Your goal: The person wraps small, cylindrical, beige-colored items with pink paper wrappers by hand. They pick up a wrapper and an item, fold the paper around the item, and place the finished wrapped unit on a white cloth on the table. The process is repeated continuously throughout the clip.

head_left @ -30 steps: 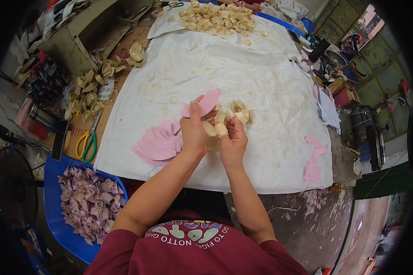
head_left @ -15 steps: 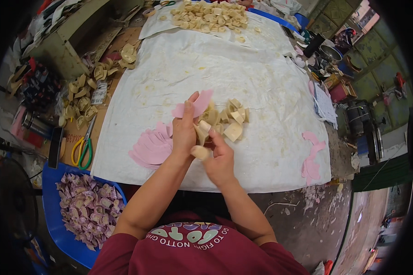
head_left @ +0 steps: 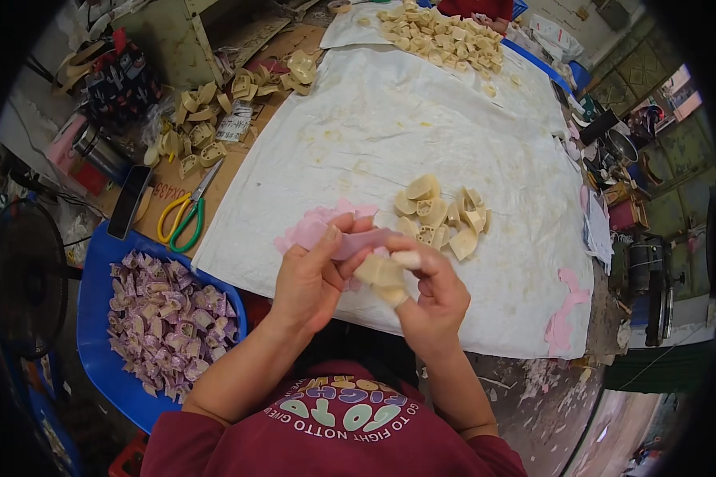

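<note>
Since the earlier frame, the pink piece [head_left: 363, 242] has been lowered from above the left hand [head_left: 310, 278] to a place between both hands, where a cream block [head_left: 383, 274] is now held beside it by the right hand [head_left: 437, 306]. Nearest, at the lower left of the frame, a blue tub [head_left: 89, 318] is filled with purple pieces [head_left: 171, 326]. At the centre, the pink piece is pinched by the left grip between thumb and fingers; the cream block is gripped by the bent right fingers. Whether the two are touching cannot be told, as the block is blurred. Just beyond the left hand, a pink stack [head_left: 302, 232] is spread on the white-covered surface [head_left: 350, 143], with a cluster of cream pieces [head_left: 433, 211] set to its right. Scissors [head_left: 188, 208] with yellow and green handles are laid left of centre, near a dark phone [head_left: 129, 203]. At the top of the frame, a heap of cream pieces [head_left: 445, 40] is piled, with another person's red garment [head_left: 471, 8] partly shown behind it
</note>
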Available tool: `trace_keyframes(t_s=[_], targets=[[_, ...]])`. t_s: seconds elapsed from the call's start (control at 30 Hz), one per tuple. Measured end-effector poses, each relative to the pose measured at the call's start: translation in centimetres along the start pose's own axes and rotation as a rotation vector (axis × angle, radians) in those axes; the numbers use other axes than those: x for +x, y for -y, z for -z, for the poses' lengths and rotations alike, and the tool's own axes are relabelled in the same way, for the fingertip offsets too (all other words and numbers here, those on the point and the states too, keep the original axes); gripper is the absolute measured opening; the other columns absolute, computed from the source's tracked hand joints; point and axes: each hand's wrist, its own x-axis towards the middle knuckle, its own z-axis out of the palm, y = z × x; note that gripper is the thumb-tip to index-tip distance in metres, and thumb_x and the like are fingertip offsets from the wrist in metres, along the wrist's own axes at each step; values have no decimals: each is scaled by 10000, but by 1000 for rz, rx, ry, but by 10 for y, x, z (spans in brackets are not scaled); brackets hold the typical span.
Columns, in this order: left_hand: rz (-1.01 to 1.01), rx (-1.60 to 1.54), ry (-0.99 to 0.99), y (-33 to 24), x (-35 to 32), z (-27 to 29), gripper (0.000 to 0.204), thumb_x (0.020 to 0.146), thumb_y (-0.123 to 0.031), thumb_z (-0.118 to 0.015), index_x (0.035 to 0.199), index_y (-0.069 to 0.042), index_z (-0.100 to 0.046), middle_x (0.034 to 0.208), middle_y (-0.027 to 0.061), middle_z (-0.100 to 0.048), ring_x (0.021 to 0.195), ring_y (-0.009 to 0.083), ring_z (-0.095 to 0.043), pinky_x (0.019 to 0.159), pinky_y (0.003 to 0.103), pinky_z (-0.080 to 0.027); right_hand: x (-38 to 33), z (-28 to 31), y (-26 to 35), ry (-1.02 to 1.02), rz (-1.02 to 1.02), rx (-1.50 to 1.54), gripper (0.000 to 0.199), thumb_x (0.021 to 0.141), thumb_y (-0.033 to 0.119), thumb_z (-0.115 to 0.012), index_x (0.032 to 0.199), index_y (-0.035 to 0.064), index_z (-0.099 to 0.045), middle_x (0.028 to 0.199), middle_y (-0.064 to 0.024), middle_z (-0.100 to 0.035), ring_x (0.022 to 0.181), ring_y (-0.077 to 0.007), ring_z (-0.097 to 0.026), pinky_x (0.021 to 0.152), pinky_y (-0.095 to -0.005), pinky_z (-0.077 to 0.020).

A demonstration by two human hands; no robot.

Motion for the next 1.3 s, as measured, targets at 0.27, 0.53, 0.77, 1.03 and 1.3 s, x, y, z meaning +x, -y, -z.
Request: trace_keyframes(t_s=[0.27,0.53,0.77,1.03,1.3], targets=[[-55,2,176,-4,-25,-13,457,1004,-294,-490,1303,51,-499,1269,208,-582,1182,259,-568,1014,372,-449,5,2,9,77,350,-309,388,667,-69,-712,1029,18,-601,1042,-142,-671,972,-329,-640,838,-395,-523],[-70,58,199,-3,-25,-16,435,1009,-276,-482,1298,49,-512,1272,210,-583,1161,239,-582,989,337,-454,7,6,13,64,352,-338,346,680,-50,-729,994,17,-603,1011,-144,-677,960,-341,-643,826,-397,-529],[-35,153,174,-7,-22,-13,346,1003,-197,-498,1234,49,-577,1212,178,-628,1071,154,-608,937,260,-463,12,9,7,44,363,-409,310,610,-36,-714,886,24,-588,947,-119,-648,879,-322,-611,760,-408,-487],[-113,469,63,-16,-19,-6,241,918,-114,-625,1075,63,-669,1055,150,-691,948,169,-653,870,294,-510,21,16,10,151,358,-669,294,544,29,-689,806,48,-556,813,-83,-549,818,-280,-542,753,-399,-377],[45,525,62,-13,-19,-6,257,927,-127,-613,1091,64,-667,1042,150,-695,942,171,-656,845,297,-518,21,18,21,266,270,-776,287,557,43,-705,787,54,-535,805,-90,-523,807,-291,-511,726,-406,-363]])
